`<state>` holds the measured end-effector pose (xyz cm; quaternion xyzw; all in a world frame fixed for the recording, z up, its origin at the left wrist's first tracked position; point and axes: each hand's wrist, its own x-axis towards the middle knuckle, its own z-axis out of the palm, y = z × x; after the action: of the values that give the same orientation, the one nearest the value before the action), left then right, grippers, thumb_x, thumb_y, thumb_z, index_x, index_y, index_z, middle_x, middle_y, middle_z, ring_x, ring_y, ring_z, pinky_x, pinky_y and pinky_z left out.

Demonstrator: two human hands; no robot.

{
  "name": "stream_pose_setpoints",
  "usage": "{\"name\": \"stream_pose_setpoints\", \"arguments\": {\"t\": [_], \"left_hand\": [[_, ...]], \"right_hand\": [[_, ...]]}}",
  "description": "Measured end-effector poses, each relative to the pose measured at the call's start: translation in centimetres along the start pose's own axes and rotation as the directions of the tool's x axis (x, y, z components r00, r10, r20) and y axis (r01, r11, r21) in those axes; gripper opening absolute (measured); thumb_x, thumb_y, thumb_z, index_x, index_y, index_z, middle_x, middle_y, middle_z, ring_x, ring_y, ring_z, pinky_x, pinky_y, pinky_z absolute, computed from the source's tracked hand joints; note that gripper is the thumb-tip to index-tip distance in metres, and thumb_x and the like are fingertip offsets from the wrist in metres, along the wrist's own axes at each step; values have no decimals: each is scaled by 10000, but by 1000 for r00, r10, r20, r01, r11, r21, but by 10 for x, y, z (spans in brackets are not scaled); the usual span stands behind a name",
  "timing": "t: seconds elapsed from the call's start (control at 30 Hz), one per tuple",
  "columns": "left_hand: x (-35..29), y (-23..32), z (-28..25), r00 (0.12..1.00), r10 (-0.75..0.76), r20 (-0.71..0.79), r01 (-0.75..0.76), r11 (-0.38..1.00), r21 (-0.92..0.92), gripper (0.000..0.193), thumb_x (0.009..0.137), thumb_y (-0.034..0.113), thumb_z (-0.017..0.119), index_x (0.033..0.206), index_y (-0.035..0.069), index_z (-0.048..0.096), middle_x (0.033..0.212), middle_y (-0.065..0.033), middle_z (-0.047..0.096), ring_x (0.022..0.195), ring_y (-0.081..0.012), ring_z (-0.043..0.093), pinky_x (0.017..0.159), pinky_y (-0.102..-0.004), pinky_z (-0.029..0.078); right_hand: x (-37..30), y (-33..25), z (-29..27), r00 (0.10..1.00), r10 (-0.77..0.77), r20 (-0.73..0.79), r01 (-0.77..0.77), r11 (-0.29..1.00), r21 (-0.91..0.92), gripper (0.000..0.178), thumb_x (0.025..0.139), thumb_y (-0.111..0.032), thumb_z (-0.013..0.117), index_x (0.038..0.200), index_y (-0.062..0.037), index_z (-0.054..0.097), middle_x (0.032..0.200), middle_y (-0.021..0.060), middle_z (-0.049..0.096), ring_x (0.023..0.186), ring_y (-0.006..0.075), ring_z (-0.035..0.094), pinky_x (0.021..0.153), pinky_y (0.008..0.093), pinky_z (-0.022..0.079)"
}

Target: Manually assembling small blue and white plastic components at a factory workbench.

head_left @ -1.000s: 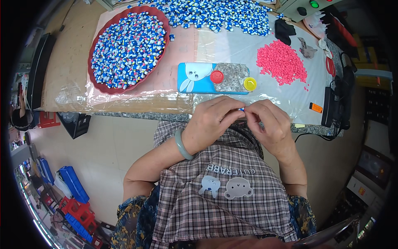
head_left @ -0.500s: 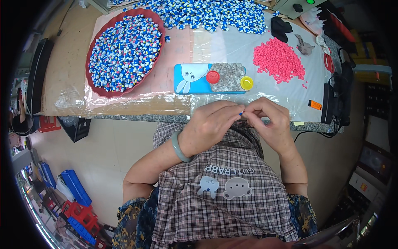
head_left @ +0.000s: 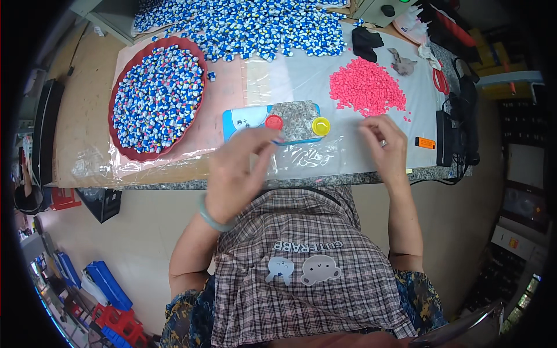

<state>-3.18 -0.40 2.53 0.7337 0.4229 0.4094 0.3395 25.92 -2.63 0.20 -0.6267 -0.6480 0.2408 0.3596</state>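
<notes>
My left hand (head_left: 237,168), with a pale green bangle on its wrist, is over the near side of the blue rabbit-pattern board (head_left: 226,124). Its thumb and fingers pinch a small blue piece (head_left: 277,141), mostly hidden. On that board lies a speckled grey slab (head_left: 297,116), flanked by a red round cap (head_left: 274,122) and a yellow round cap (head_left: 321,126). Just below the pile of small pink pieces (head_left: 368,87) is my right hand (head_left: 386,148). Its fingers are bent, the thumb and forefinger tips slightly apart, with nothing seen between them.
A scalloped red tray (head_left: 200,104) full of blue-and-white pieces stands at the left. More such pieces (head_left: 261,29) are heaped along the back. A black cloth (head_left: 365,43) lies behind the pink pile, and an orange-and-black item (head_left: 425,142) sits at the right near a black device (head_left: 444,139).
My hands have parted from where they met at the table's near edge. The left moved left over the board with the small piece; the right moved up toward the pink pile.
</notes>
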Motion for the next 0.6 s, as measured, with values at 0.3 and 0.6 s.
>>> {"name": "stream_pose_setpoints", "arguments": {"t": [0.3, 0.6], "left_hand": [[33, -61, -102, 911, 192, -366, 118, 728, 675, 200, 876, 15, 670, 1076, 20, 691, 1136, -138, 686, 1014, -303, 671, 837, -380, 540], [93, -62, -29, 948, 316, -20, -242, 764, 599, 227, 791, 3, 636, 1002, 48, 707, 1062, -123, 657, 966, -307, 642, 797, -410, 548]], "right_hand": [[11, 31, -1, 976, -170, -135, 105, 914, -393, 78, 845, 27, 696, 909, -1, 662, 817, 89, 609, 674, 192, 636, 604, 307, 514], [17, 25, -3, 990, -121, -70, 71, 866, -494, 85, 833, 29, 666, 891, -18, 624, 817, 91, 606, 673, 222, 638, 613, 332, 522]]}}
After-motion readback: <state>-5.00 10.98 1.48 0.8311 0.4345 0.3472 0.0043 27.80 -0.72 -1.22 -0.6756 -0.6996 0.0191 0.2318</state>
